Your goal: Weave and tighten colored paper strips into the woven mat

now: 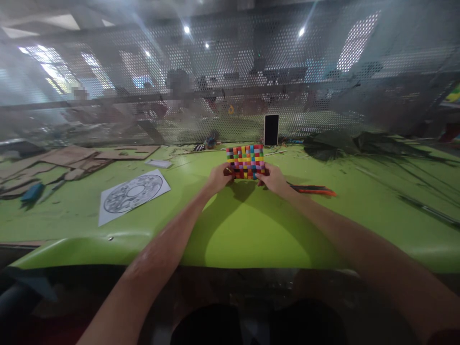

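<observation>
A small woven mat of many-coloured strips (246, 160) is held up over the green table, its checkered face towards me. My left hand (220, 176) grips its lower left corner. At the lower right corner my right hand (272, 178) pinches the edge between thumb and fingers. The mat's back and the fingertips behind it are hidden. Just right of my right hand, orange and dark strips (314, 190) lie on the table.
A sheet with a printed ring pattern (134, 191) lies left on the green table (247, 239). Cut cardboard pieces (77, 160) and a blue brush-like object (32, 192) are further left. A dark-faced tablet (271, 130) stands against a perforated screen (230, 96). Dark leaves (330, 143) lie right.
</observation>
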Demonstrator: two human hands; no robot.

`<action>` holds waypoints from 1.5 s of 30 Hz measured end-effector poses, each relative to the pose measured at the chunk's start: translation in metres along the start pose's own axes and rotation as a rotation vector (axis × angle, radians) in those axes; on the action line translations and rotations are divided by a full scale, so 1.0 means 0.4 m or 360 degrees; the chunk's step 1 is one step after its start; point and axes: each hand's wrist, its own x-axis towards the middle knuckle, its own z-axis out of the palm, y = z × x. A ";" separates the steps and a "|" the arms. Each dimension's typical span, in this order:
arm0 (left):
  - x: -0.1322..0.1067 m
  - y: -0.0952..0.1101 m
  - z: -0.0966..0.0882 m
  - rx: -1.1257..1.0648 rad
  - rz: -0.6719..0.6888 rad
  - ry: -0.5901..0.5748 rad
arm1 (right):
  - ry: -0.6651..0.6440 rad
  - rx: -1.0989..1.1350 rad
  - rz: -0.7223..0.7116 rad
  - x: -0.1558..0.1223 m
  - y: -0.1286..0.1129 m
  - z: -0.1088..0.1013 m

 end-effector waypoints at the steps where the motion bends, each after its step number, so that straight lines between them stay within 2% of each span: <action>1: -0.001 0.002 -0.001 0.0032 0.0007 0.0006 | -0.0001 0.0004 0.0005 0.000 0.001 0.000; 6: -0.008 0.017 -0.001 0.0137 0.0023 0.0012 | -0.0009 0.0020 0.0016 -0.001 0.001 0.000; 18: -0.006 0.004 0.008 0.0052 0.0008 -0.0033 | 0.0006 0.0058 -0.0026 -0.003 0.001 0.002; 34: -0.016 0.029 0.006 0.0056 0.0002 0.0016 | 0.0013 -0.0016 0.0019 -0.006 -0.012 -0.001; 45: -0.017 0.020 0.005 0.0031 0.0049 -0.0013 | 0.0029 0.0036 0.0045 -0.003 -0.008 0.003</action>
